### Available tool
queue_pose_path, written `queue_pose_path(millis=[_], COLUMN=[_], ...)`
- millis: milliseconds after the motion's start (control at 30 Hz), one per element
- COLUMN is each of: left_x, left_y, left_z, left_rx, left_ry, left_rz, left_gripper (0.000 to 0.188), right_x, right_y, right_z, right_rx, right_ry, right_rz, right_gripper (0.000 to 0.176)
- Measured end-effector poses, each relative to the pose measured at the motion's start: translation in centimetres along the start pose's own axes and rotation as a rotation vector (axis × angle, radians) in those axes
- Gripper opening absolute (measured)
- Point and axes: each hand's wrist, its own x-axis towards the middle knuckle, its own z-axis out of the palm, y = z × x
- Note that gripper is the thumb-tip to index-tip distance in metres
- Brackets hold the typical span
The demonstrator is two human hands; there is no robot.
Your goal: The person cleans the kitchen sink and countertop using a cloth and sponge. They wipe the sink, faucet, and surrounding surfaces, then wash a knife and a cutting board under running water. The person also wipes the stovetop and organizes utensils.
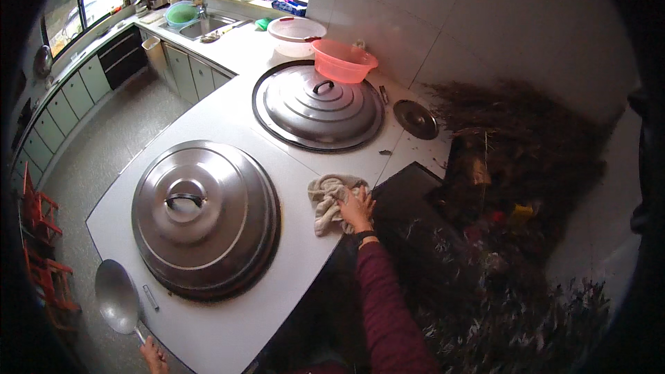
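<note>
My right hand (357, 208) lies spread on a crumpled beige cloth (326, 200) near the edge of the white tiled stove top (291, 280). At the bottom left, my left hand (155, 356) grips the handle of a large metal ladle (118, 298), its bowl at the counter's left edge. Between the hands a big domed steel lid (208, 249) covers one wok. Farther back a second, ringed steel lid (291, 109) bears a pink plastic basin (344, 62) on its far side.
A small round lid (415, 119) rests right of the far wok. Dry brushwood (530, 130) is heaped on the right. A white basin (296, 30) stands behind, near the sink (208, 25). Red chairs (44, 218) stand on the floor at left. A small flat object (150, 297) lies beside the ladle.
</note>
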Motion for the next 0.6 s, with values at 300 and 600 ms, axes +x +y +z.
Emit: queue_pose_path(millis=[300, 600], left_x=[-5.3, -18.4], left_y=[1.9, 8.9], left_z=[6.4, 42.3], left_rx=[-0.075, 0.145], left_ry=[0.131, -0.312], left_rz=[-0.07, 0.166], left_gripper=[0.032, 0.028], right_x=[14.2, 27.2], right_y=[6.6, 14.7], right_z=[-3.4, -6.7], right_rx=[0.02, 0.018], right_ry=[0.066, 0.162], right_rz=[0.058, 0.111], right_gripper=[0.058, 0.052])
